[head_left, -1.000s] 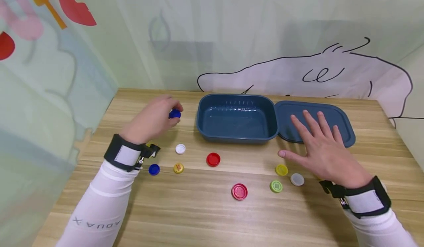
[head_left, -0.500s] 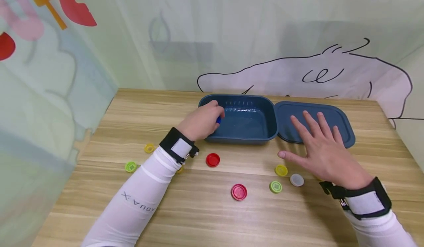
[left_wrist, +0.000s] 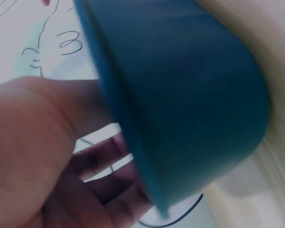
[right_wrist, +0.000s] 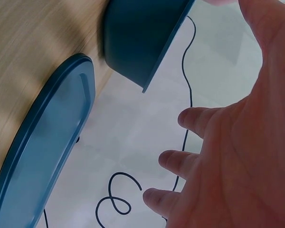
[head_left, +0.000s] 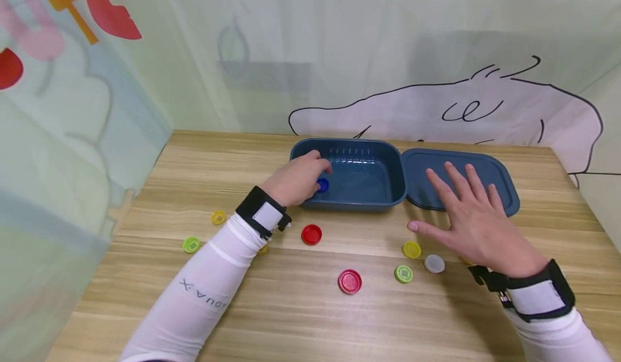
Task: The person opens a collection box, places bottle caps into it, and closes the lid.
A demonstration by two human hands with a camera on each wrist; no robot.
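Observation:
My left hand [head_left: 297, 179] reaches over the left rim of a dark blue plastic box [head_left: 368, 181], its fingers loosely bent and apart. Just below the fingertips, inside the box, lies a blue bottle cap [head_left: 323, 185], with the thumb tip right at its edge. In the left wrist view the box wall [left_wrist: 190, 104] hides the fingertips and the cap. My right hand [head_left: 477, 232] is spread flat over the front of the blue lid [head_left: 422, 162] and holds nothing; its fingers [right_wrist: 175, 164] stand apart in the right wrist view.
Near the box's front lie a red cap [head_left: 311, 234] and a darker red cap [head_left: 350, 281]. A yellow cap [head_left: 412, 250], green cap [head_left: 404, 274] and white cap [head_left: 434, 264] sit by the right hand. Left are another yellow cap [head_left: 218, 218] and green cap [head_left: 191, 244].
My left hand carried the blue cap rightward from the table's left side into the box. Its fingers have since loosened and the cap sits lower. The right hand stays in place.

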